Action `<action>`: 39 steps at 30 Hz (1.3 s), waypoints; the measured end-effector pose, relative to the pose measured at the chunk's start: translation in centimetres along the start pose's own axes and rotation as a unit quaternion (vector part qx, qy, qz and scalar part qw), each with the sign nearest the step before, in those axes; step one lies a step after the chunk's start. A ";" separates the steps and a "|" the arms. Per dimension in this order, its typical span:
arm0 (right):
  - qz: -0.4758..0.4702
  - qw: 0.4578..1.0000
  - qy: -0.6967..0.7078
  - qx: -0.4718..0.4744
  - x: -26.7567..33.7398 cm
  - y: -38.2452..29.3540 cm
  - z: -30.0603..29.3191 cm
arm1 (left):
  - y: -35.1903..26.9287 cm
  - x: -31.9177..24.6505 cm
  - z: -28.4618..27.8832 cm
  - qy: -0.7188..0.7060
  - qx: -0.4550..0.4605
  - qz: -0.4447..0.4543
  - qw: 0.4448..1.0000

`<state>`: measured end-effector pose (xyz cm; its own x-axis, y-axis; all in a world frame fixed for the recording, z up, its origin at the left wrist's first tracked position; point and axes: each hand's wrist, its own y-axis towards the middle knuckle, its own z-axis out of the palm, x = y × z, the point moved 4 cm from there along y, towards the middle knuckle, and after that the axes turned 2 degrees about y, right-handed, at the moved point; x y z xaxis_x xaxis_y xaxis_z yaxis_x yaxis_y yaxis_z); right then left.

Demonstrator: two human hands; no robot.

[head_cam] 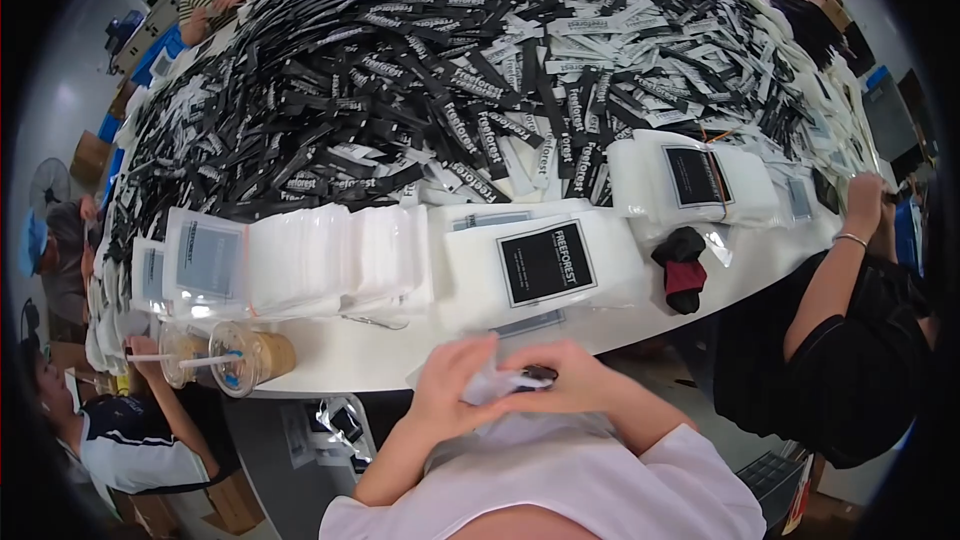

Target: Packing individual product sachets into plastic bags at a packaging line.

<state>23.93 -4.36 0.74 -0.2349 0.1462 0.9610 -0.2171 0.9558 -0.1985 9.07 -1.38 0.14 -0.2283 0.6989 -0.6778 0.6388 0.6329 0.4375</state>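
Note:
Close to my body, at the table's front edge, my left hand (454,386) curls around a thin, translucent plastic bag (481,388). My right hand (574,375) meets it from the other side and grips several narrow sachets (538,373), whose black and white ends show between the fingers. How far the sachets sit inside the bag is hidden by my hands. Just beyond my hands lies a stack of frosted plastic bags (472,270) with a black printed panel. Left of that stands a long row of upright bags (307,251) with a rubber band around part of it.
A large heap of black and white sachets (450,90) covers the white table (337,356). Two lidded drink cups (274,356) stand at the front left edge, near metal tweezers (371,322). A banded bag bundle (739,187) and black-and-maroon cloth item (682,274) lie right. Co-workers surround the table.

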 end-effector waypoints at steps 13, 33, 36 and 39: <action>-0.215 0.808 0.493 -0.240 3.3 1.5 -3.7 | 1.0 0.7 0.0 0.131 -0.033 -0.074 0.988; -0.258 0.924 -0.251 -0.129 4.3 -0.5 -1.7 | 1.6 0.2 0.6 0.093 -0.071 -0.011 0.993; -0.234 0.926 -0.297 0.013 3.2 -0.1 -1.8 | 2.0 -0.7 0.7 0.132 -0.034 0.010 0.991; -0.241 0.928 -0.281 0.049 3.3 0.1 -2.6 | 1.9 -0.6 -0.7 0.026 0.029 -0.017 0.999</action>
<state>25.64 -3.15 4.43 -0.5397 -0.4738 0.6959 -0.5030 0.8443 0.1847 9.98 -0.38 1.82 -0.2878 0.6953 -0.6586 0.6708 0.6372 0.3796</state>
